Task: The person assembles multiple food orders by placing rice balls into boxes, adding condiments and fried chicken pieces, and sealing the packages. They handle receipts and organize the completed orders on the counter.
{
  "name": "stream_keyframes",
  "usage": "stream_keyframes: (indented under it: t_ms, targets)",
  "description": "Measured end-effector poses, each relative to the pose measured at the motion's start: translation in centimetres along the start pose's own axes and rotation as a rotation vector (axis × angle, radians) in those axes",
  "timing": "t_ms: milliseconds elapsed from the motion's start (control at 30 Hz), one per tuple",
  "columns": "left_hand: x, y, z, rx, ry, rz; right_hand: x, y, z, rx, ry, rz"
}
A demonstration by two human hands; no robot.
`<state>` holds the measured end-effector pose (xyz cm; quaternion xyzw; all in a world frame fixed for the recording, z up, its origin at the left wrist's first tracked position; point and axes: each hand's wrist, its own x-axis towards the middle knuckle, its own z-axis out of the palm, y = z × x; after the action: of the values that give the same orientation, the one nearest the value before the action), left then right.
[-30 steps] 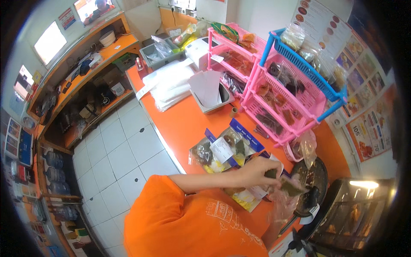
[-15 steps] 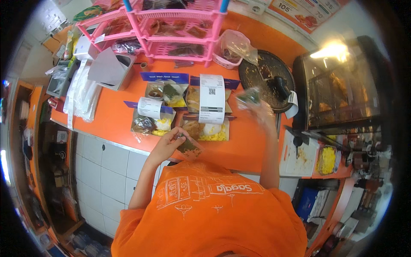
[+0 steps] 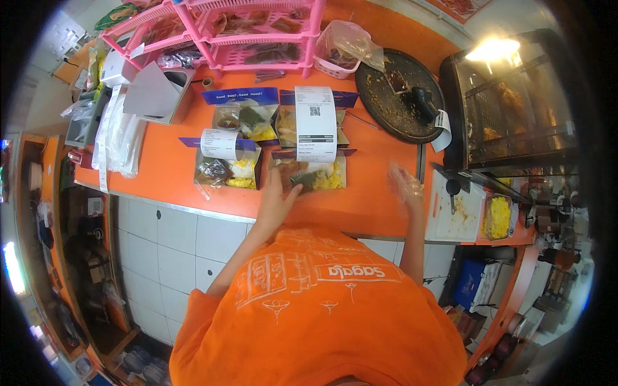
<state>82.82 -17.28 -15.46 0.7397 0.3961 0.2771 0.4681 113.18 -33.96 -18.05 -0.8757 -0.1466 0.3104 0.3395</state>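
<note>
My left hand (image 3: 275,204) is at the near right food box (image 3: 344,161), its fingers closed on a small clear packet of dark green sauce (image 3: 302,181). The packet lies over rice and yellow shreds (image 3: 333,179). To the right, my right hand (image 3: 408,188), in a clear plastic glove, hovers over the orange counter with fingers apart and nothing visible in them. The near left box (image 3: 256,177) holds rice, yellow shreds and a dark packet. Behind stand a box with a green packet (image 3: 254,119) and another partly covered by a long receipt (image 3: 315,132).
A round black tray (image 3: 399,77) with crumbs and a dark-handled tool lies at the back right, beside a lit glass cabinet (image 3: 508,109). A white cutting board (image 3: 458,212) sits right. Pink racks (image 3: 257,64) stand behind; plastic bags (image 3: 122,145) lie left.
My left hand has moved forward with its green packet to the near right box. My right hand has drawn back toward me; the green packet it held no longer shows in it.
</note>
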Motion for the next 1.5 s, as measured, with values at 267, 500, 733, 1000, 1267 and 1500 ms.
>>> stream_keyframes:
  t_ms: [267,500,733,1000,1267,1500]
  targets:
    - [-1.4,-2.2,1.0,0.135,-0.429,0.313,-3.8,-0.1,0.8,0.116,-0.007,-0.109]
    - [-1.2,5.8,10.3,-0.291,-0.32,0.492,-8.6,-9.2,2.5,-0.031,0.457,-0.686]
    - [3.4,12.6,16.2,-0.579,-0.006,0.374,-12.1,-9.8,-1.8,0.211,0.562,-1.03]
    - [-2.4,20.7,31.0,-0.3,-0.021,0.618,-10.4,5.0,-11.8,0.297,0.584,-1.086]
    - [-14.5,29.8,50.0,-0.349,-0.478,0.681,-17.6,21.8,-29.4,0.299,0.459,-0.458]
    - [-16.7,33.5,59.3,-0.175,-0.585,0.759,-19.4,28.5,-35.3,0.131,0.622,-0.462]
